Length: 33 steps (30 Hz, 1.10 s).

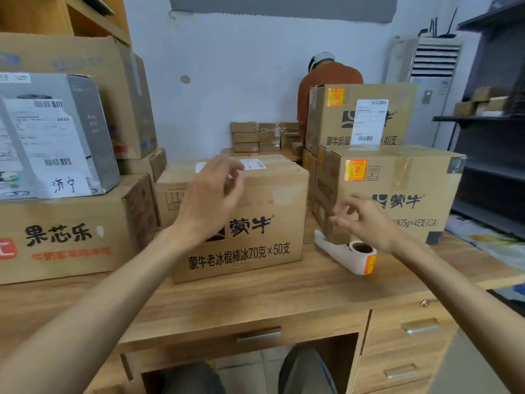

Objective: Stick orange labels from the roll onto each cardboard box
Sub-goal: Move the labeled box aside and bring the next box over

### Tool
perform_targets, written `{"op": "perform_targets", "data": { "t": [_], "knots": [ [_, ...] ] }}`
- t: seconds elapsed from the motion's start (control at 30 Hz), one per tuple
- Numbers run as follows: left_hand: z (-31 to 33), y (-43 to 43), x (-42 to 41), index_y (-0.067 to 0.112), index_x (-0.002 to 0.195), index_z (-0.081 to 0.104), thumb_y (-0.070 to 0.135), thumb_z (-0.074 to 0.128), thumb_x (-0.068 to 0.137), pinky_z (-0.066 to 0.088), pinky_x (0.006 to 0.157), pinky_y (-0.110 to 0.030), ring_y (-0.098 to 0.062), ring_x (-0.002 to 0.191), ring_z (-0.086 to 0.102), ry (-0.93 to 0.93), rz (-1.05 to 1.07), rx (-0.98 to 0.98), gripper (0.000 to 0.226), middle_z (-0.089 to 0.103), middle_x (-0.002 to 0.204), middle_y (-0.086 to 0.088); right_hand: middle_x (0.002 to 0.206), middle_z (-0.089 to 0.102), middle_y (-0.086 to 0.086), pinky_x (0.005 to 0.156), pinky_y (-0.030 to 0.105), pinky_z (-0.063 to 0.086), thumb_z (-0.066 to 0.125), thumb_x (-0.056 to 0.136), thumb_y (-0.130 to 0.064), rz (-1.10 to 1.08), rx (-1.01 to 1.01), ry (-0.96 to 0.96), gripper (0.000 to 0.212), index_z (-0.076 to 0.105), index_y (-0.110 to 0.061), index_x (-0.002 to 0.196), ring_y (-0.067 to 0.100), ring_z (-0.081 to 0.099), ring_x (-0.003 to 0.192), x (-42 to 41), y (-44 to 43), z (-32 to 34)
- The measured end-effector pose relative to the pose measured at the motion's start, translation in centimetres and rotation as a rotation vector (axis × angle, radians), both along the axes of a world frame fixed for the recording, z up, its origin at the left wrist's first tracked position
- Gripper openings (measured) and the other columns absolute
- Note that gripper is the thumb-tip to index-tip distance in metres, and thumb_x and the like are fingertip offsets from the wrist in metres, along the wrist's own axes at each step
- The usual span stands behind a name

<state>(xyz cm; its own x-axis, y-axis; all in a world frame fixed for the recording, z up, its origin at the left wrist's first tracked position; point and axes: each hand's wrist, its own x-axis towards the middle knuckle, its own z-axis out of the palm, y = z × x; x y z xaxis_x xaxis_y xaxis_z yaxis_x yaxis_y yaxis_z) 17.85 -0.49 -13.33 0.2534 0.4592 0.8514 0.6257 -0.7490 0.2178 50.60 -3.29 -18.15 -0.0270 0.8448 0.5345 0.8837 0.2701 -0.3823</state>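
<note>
Head view: your left hand (211, 194) is raised in front of the middle cardboard box (255, 245), fingers loosely curled and holding nothing. Your right hand (366, 220) hovers just above the label roll (362, 258), fingers spread and empty. The roll lies on the desk (255, 297), beside the right-hand box (403, 177), which carries an orange label (355, 170)
</note>
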Motion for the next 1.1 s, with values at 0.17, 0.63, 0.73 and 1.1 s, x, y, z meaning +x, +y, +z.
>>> {"op": "perform_targets", "data": {
  "t": [0.17,0.63,0.73,1.1],
  "knots": [
    [-5.4,0.1,9.8,0.02,0.119,0.062,0.029,0.053,0.103,0.047,0.079,-0.029,-0.006,0.082,0.052,0.304,-0.206,-0.263,0.02,0.056,0.113,0.01,0.09,0.064,-0.009,0.062,0.025,0.038,0.076,0.084,-0.037,-0.076,-0.184,-0.105,0.015,0.068,-0.024,0.083,0.004,0.052,0.071,4.7,-1.2,-2.2],
    [-13.5,2.6,19.7,0.019,0.116,0.058,0.013,0.063,0.095,0.057,0.047,-0.034,-0.023,0.084,0.065,0.166,-0.461,-0.761,0.022,0.056,0.115,-0.003,0.066,0.059,-0.012,0.056,0.024,0.037,0.075,0.08,-0.007,-0.004,-0.234,0.101,0.024,0.069,-0.024,0.096,0.004,0.046,0.054,8.2,-2.8,-7.7],
    [-13.7,2.7,19.4,0.014,0.106,0.061,0.014,0.066,0.094,0.059,0.054,-0.036,-0.017,0.077,0.064,0.172,-0.44,-0.769,0.013,0.063,0.099,-0.004,0.089,0.066,-0.01,0.06,0.012,0.037,0.072,0.081,0.001,-0.002,-0.202,0.119,0.024,0.068,-0.015,0.097,-0.005,0.053,0.064,7.5,-2.5,-7.8],
    [-12.6,5.2,17.4,0.001,0.091,0.069,0.014,0.06,0.095,0.052,0.065,-0.038,-0.02,0.068,0.056,0.312,-0.261,-0.681,0.016,0.065,0.099,-0.016,0.101,0.058,-0.013,0.074,0.033,0.04,0.072,0.087,-0.035,-0.167,-0.15,-0.068,0.018,0.063,-0.027,0.1,0.011,0.052,0.087,5.8,-2.3,-8.1]
  ]
}}
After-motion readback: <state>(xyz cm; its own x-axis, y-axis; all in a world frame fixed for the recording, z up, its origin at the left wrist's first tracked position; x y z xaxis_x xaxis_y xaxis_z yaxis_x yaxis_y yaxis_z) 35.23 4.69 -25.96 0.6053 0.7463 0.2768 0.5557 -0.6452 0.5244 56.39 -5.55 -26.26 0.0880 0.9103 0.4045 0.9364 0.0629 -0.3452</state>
